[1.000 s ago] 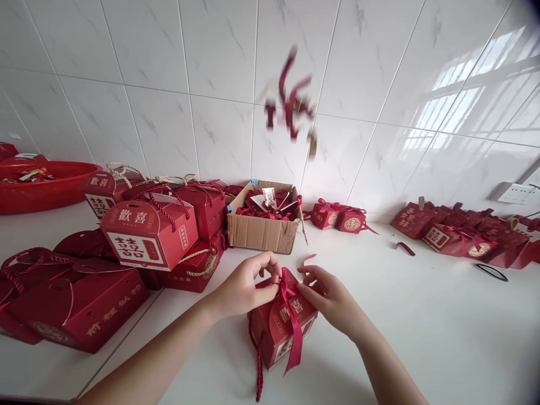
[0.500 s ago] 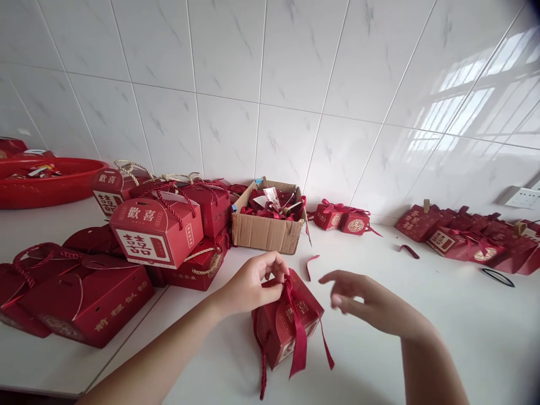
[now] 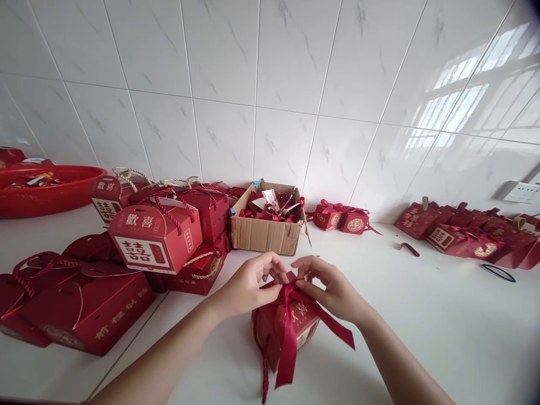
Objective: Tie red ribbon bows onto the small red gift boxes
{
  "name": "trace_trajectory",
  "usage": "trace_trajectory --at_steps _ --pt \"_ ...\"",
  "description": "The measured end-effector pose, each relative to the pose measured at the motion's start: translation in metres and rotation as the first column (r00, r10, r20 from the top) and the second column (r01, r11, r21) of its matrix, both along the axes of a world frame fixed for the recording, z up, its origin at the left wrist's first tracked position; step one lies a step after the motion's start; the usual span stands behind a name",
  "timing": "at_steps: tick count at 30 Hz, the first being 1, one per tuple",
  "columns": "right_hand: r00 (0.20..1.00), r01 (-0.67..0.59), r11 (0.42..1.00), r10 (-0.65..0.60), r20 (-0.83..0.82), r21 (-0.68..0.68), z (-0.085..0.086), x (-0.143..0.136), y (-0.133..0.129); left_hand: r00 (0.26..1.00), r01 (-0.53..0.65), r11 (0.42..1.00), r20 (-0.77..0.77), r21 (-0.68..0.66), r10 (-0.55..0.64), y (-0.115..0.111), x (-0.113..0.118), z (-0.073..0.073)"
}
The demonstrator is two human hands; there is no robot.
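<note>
Gift box (image 3: 291, 329), small and red with gold characters on its lid, sits on the white counter (image 3: 422, 326) near the front edge, with both hands meeting on top of it. In the head view, the left hand (image 3: 248, 284) is curled, its thumb and fingertips pinched on the dark red ribbon (image 3: 289, 343) where it gathers at the top of the box. The right hand (image 3: 331, 289) is likewise bent, fingertips closed on the same ribbon just beside the left. Two ribbon tails hang loose, one down the front of the box, the other out to the right. A twisted red cord (image 3: 264, 371) trails from the box toward the front edge. Behind the hands stands an open cardboard carton (image 3: 264, 233) holding red scraps. Left of it lies a pile of larger red boxes (image 3: 154, 239) with rope handles, and a red basin (image 3: 46, 191) sits far left. Two small ribboned boxes (image 3: 341, 219) rest against the tiled wall (image 3: 270, 84), with more red boxes (image 3: 464, 233) along the right.
</note>
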State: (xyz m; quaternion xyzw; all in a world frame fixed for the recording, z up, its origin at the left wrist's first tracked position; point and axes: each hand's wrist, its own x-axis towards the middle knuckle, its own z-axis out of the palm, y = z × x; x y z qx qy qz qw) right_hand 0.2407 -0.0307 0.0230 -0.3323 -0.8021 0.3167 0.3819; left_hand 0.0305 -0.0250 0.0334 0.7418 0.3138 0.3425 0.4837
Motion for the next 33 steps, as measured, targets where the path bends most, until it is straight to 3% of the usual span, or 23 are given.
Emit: trace_trajectory --at_steps 4,6,15,24,33 --pt "0.995 -0.095 0.966 0.086 0.048 0.240 -0.011 0.000 -0.003 0.999 -0.021 1.000 -0.027 -0.007 0.021 0.000 -0.001 0.001" --pt "0.990 -0.132 0.947 0.114 0.080 0.292 -0.014 0.000 -0.005 0.999 -0.017 1.000 -0.048 -0.018 0.016 0.000 -0.003 0.002" --pt "0.978 -0.175 0.948 0.135 0.160 0.265 -0.007 -0.004 -0.012 0.993 -0.020 0.999 -0.116 0.032 0.024 0.001 -0.008 0.006" --pt "0.973 -0.190 0.959 0.155 0.169 0.210 -0.012 -0.004 -0.010 0.977 -0.083 0.994 -0.191 0.068 0.094 0.006 -0.018 0.014" --pt "0.978 -0.182 0.961 0.156 0.139 0.206 -0.013 -0.003 -0.010 0.950 0.008 0.984 -0.307 0.178 0.048 0.005 -0.015 0.011"
